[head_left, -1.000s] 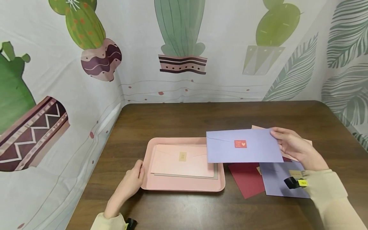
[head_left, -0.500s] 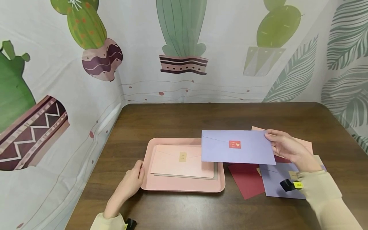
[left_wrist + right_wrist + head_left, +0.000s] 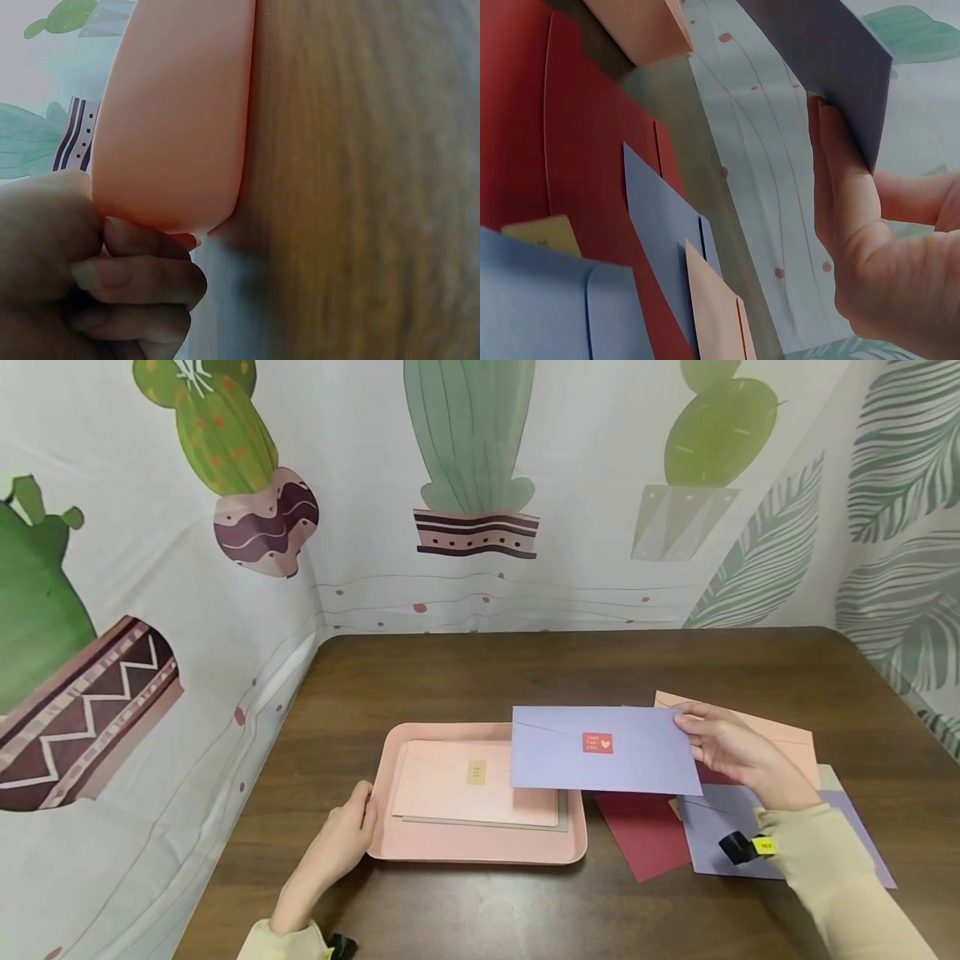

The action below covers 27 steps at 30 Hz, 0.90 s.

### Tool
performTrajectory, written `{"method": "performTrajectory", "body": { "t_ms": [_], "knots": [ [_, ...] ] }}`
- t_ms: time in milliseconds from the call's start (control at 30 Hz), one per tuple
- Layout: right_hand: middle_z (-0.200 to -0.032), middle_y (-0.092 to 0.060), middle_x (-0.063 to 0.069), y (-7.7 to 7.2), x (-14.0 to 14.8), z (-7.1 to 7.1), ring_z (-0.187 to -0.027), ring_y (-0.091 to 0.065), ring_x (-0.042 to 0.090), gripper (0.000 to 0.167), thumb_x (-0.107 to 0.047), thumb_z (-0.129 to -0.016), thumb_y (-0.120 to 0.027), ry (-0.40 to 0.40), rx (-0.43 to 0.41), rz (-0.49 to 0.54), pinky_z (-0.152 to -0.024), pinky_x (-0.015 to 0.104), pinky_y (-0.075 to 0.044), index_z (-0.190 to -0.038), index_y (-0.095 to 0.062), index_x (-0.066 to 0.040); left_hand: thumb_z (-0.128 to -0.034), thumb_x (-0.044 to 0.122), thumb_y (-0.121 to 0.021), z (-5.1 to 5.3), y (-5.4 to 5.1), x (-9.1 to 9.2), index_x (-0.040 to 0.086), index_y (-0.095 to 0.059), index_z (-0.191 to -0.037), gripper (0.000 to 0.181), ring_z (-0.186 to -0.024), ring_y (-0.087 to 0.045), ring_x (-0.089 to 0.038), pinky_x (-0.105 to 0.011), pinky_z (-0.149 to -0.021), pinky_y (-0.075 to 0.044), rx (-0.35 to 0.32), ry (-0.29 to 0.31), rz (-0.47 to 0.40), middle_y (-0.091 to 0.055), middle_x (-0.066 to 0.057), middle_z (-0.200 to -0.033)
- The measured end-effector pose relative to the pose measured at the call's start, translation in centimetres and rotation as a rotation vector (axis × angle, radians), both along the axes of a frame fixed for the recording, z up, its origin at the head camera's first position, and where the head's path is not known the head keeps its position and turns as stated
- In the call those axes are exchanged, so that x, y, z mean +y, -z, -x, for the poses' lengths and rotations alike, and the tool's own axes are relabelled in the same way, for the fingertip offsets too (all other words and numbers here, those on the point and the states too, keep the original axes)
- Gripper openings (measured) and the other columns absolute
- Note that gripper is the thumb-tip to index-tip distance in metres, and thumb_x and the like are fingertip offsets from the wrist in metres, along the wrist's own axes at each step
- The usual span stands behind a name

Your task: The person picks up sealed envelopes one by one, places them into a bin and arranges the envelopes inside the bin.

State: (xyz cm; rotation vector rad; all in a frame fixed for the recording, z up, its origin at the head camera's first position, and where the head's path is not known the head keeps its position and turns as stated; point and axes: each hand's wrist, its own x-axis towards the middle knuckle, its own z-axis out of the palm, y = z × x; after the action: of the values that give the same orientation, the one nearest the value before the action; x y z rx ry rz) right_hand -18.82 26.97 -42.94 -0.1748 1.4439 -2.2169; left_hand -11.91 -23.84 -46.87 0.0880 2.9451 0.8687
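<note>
A lavender envelope (image 3: 555, 768) with a red heart sticker hangs above the right part of the pink tray (image 3: 480, 852). My right hand (image 3: 738, 756) pinches its right end between thumb and fingers, also seen on the envelope (image 3: 832, 60) in the right wrist view. In the tray lies a pink envelope (image 3: 438, 789) with a gold sticker, over a greyish one. My left hand (image 3: 337, 835) grips the tray's left edge; in the left wrist view its fingers (image 3: 150, 281) curl at the corner of the tray wall (image 3: 176, 120).
Right of the tray, several envelopes overlap on the brown table (image 3: 465, 910): a red one (image 3: 648, 843), a lavender one (image 3: 720, 843) and a pink one (image 3: 787, 743). A cloth printed with cacti (image 3: 360, 485) stands behind the table.
My right hand has moved left with the lavender envelope, which now overlaps more of the tray. The left hand has stayed on the tray's edge.
</note>
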Motion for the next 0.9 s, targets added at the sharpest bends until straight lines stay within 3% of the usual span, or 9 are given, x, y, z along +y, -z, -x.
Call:
{"method": "performTrajectory", "body": {
  "t_ms": [900],
  "knots": [
    [-0.086, -0.065, -0.006, 0.5, -3.5, 0.3, -0.077, -0.065, 0.005, 0.021, -0.001, -0.102, -0.038, -0.002, -0.018, -0.036, -0.069, 0.019, -0.052, -0.102, -0.055, -0.013, -0.0997, 0.009, -0.044, -0.1, 0.0, 0.0, 0.007, -0.049, -0.102, 0.006, -0.063, -0.051, -0.02, -0.034, -0.055, -0.042, 0.013, -0.002, 0.013, -0.048, -0.004, -0.064]
  ]
}}
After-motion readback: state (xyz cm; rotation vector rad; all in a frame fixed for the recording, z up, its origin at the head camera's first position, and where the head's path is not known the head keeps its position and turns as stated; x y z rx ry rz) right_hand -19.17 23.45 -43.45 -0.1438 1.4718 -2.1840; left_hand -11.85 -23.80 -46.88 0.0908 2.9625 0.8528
